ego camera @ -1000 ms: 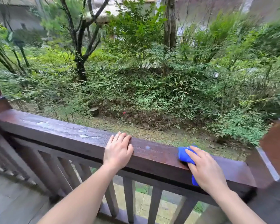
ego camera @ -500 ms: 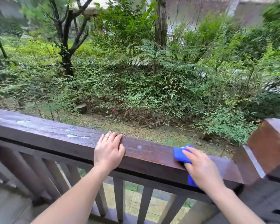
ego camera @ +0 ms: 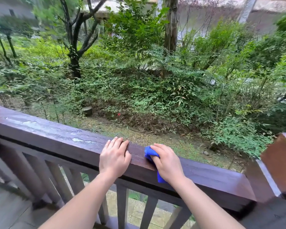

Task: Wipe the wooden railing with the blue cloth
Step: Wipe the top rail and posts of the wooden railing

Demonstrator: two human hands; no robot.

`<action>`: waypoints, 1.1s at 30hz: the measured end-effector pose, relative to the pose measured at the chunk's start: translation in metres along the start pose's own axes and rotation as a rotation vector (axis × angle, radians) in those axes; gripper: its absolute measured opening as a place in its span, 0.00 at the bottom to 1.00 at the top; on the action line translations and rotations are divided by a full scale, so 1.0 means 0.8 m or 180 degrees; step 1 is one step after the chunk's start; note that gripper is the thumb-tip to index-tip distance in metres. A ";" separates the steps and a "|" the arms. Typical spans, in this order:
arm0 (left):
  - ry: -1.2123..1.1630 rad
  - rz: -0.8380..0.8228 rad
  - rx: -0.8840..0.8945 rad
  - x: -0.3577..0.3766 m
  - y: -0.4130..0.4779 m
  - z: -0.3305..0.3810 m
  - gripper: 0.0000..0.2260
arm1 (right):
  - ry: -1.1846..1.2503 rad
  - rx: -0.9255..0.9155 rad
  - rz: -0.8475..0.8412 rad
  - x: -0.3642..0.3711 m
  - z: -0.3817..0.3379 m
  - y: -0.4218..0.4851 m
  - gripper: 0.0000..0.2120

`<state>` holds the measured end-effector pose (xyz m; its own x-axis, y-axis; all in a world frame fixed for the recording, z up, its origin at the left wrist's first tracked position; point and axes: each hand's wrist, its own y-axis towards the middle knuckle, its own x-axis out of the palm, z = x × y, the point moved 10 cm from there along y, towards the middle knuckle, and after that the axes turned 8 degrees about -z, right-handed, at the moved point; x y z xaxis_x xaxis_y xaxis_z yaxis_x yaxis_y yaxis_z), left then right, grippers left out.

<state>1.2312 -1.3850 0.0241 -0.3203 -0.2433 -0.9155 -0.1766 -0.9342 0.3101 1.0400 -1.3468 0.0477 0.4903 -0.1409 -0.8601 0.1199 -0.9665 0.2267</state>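
Observation:
A dark brown wooden railing (ego camera: 59, 138) runs from the left edge down to a post at the right. Its top is wet, with pale patches on the left stretch. My right hand (ego camera: 168, 163) presses a blue cloth (ego camera: 149, 152) flat onto the top rail; the cloth shows past my fingertips and hangs below my palm on the near face. My left hand (ego camera: 114, 157) rests palm down on the rail just left of the cloth, fingers together, holding nothing.
A square wooden post (ego camera: 281, 164) ends the rail at the right. Vertical balusters (ego camera: 121, 207) stand under the rail. Grey deck boards (ego camera: 8, 212) lie at lower left. Beyond the rail are gravel, shrubs and trees.
My right hand has slid the cloth left along the rail, closing most of the gap to my left hand. The left hand has stayed on the rail.

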 end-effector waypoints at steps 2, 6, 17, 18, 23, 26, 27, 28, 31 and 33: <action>-0.0026 0.0061 -0.0001 0.000 -0.002 -0.002 0.21 | 0.0075 0.0151 -0.0023 0.008 -0.010 0.019 0.16; -0.0095 0.0236 0.0003 -0.001 -0.002 -0.006 0.16 | -0.0408 -0.0644 -0.0211 0.015 -0.027 -0.022 0.19; -0.0164 0.0403 0.0073 -0.002 -0.002 -0.004 0.15 | -0.0642 -0.0528 -0.0283 0.039 -0.056 0.006 0.20; -0.0158 0.0447 0.0067 -0.001 -0.002 -0.005 0.15 | -0.0632 -0.0783 -0.0281 0.039 -0.052 -0.014 0.22; -0.0105 0.0492 0.0058 -0.003 -0.004 -0.005 0.15 | -0.0686 -0.0108 -0.0245 0.024 -0.011 0.018 0.17; -0.0082 0.0396 0.0044 -0.009 -0.006 -0.005 0.15 | -0.0666 0.0256 -0.0249 0.042 -0.043 0.054 0.14; -0.0077 0.0342 0.0059 -0.010 -0.006 -0.004 0.15 | -0.0604 0.0145 -0.0223 0.048 -0.055 0.054 0.14; -0.0070 0.0286 0.0070 -0.009 -0.005 -0.003 0.15 | -0.0511 -0.0082 -0.0184 0.052 -0.064 0.045 0.15; -0.0153 0.0122 0.0116 -0.005 -0.006 -0.002 0.14 | -0.0394 -0.0659 -0.0119 0.054 -0.073 -0.001 0.18; -0.0421 0.0054 0.0329 -0.008 -0.007 -0.002 0.13 | -0.0496 -0.0660 -0.0022 0.049 -0.067 -0.001 0.19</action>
<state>1.2356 -1.3785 0.0274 -0.4426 -0.2161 -0.8703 -0.2626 -0.8967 0.3563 1.1053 -1.3404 0.0379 0.3518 -0.1814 -0.9184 0.3052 -0.9052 0.2957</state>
